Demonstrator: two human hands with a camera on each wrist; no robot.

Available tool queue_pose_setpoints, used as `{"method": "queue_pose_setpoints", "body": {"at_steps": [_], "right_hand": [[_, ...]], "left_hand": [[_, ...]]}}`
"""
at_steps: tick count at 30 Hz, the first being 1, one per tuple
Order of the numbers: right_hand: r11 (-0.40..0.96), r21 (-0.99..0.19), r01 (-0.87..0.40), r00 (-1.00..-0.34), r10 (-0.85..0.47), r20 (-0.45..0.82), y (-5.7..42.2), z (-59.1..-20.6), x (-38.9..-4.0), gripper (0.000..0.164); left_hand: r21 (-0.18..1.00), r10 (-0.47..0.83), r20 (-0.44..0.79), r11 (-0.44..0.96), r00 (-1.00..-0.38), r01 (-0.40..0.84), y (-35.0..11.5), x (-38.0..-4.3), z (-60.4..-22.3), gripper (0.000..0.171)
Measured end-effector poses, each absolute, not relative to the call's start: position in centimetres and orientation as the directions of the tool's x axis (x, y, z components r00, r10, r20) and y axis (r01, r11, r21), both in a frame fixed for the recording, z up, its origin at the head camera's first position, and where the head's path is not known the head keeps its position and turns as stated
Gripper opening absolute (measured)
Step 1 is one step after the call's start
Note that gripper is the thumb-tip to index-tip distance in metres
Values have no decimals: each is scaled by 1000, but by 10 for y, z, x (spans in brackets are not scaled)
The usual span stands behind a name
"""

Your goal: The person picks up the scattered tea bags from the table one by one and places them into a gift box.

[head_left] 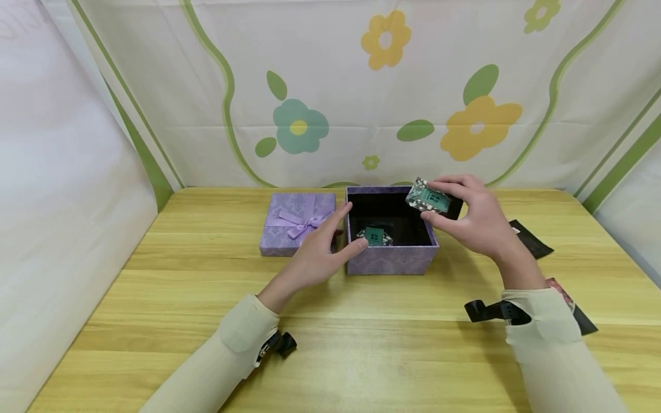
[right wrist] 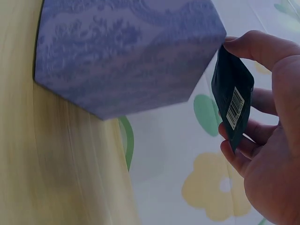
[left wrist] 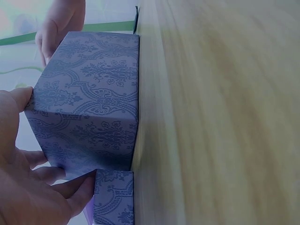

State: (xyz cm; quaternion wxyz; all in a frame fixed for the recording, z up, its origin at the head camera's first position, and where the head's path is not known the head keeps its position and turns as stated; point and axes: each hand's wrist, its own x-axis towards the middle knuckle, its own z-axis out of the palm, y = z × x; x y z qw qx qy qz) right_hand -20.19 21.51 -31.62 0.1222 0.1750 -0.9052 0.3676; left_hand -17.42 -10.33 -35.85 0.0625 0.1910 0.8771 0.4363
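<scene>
Showing its floral front, a sachet (head_left: 434, 199) is pinched between thumb and fingers of the right hand (head_left: 472, 218), at the right rim of a purple box (head_left: 392, 261). A second sachet (head_left: 374, 236) lies inside. The left hand (head_left: 320, 249), fingers loosely spread, touches the box's left front corner. If the pinch loosens, the held sachet could drop outside. Only the right wrist view shows its barcode (right wrist: 235, 108).

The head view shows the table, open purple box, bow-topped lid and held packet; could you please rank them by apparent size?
1. Table
2. Open purple box
3. Bow-topped lid, partly behind the left hand
4. Held packet, partly covered by the right hand
</scene>
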Motion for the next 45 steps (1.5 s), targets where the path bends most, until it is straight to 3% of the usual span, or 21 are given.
{"method": "queue_pose_setpoints", "body": {"at_steps": [25,45], "right_hand": [[594,-568,-569,-820,-360,445,173,-327,-202,50],[571,-584,-577,-817,-412,404,157,-338,-206,53]], "left_hand": [[786,384,61,551,-921,282,-103,-175,-359,84],[783,386,57,554,-921,281,-104,-174,-357,84]]}}
